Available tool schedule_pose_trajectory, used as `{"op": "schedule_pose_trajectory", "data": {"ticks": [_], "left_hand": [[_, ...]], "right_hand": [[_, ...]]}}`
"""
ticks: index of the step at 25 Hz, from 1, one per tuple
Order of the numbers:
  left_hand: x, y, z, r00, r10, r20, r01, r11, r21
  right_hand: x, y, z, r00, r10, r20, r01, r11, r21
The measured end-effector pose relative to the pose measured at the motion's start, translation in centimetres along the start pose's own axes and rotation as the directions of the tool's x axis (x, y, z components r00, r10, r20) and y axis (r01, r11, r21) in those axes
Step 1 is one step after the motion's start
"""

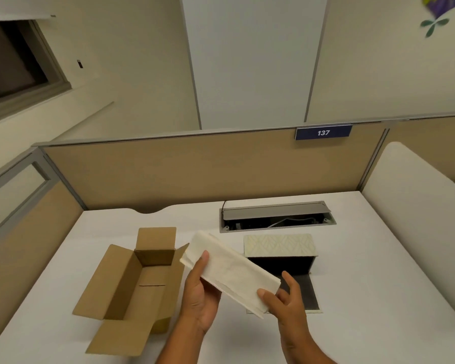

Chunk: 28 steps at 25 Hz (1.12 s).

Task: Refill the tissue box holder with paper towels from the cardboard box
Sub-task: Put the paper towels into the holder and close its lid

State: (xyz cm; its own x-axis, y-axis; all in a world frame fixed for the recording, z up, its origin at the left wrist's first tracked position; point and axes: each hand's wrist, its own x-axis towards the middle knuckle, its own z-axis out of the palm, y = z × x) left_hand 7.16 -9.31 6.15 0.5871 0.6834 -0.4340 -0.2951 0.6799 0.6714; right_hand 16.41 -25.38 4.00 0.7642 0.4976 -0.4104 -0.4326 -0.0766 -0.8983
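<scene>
Over the white desk, we've got the paper towels gripped in both our left hand and right hand, between the open cardboard box and open tissue box holder, blue sign reads 137

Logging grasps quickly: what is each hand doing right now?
Left hand: closed on the paper towel stack, near its left end.
Right hand: closed on the same stack's right end.

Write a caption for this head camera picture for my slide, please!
Both hands hold a paper towel stack between the open cardboard box and the open tissue box holder.
</scene>
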Motion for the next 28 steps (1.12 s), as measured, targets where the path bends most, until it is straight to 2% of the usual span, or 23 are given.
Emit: {"op": "schedule_pose_trajectory", "data": {"ticks": [2, 4, 6, 9, 11, 16, 21, 28], "left_hand": [[0.8, -0.9, -0.3, 0.999, -0.036, -0.036, 0.038, 0.997, 0.064], [1.5, -2.3, -0.8, 0.992, -0.115, -0.054, 0.124, 0.968, 0.217], [1.8, -4.0, -1.1, 0.974, -0.209, -0.082, 0.225, 0.908, 0.355], [2.8, -6.6, -1.7, 0.941, -0.314, -0.122, 0.334, 0.823, 0.459], [3.7, -8.1, -1.7, 0.926, -0.345, -0.152, 0.375, 0.791, 0.483], [6.6, -10.5, 0.4, 0.913, -0.348, -0.213, 0.408, 0.784, 0.468], [10.2, -12.0, 1.6, 0.901, -0.352, -0.253, 0.432, 0.772, 0.466], [13.5, -13.1, 2.3, 0.887, -0.327, -0.326, 0.461, 0.675, 0.576]], "right_hand": [[1.0, 0.1, -3.1, 0.997, 0.04, -0.067, -0.038, 0.999, 0.036], [2.0, 0.4, -5.8, 0.988, 0.075, -0.133, -0.07, 0.996, 0.047], [3.3, 0.7, -8.2, 0.981, 0.103, -0.165, -0.1, 0.995, 0.024], [5.6, 1.1, -11.0, 0.974, 0.151, -0.17, -0.163, 0.985, -0.059], [7.2, 1.3, -12.0, 0.973, 0.172, -0.156, -0.191, 0.975, -0.114], [11.1, 1.5, -12.5, 0.967, 0.21, -0.143, -0.234, 0.955, -0.18], [14.0, 1.5, -12.2, 0.955, 0.265, -0.134, -0.287, 0.938, -0.195], [17.0, 1.4, -11.5, 0.947, 0.262, -0.184, -0.303, 0.918, -0.256]]}}
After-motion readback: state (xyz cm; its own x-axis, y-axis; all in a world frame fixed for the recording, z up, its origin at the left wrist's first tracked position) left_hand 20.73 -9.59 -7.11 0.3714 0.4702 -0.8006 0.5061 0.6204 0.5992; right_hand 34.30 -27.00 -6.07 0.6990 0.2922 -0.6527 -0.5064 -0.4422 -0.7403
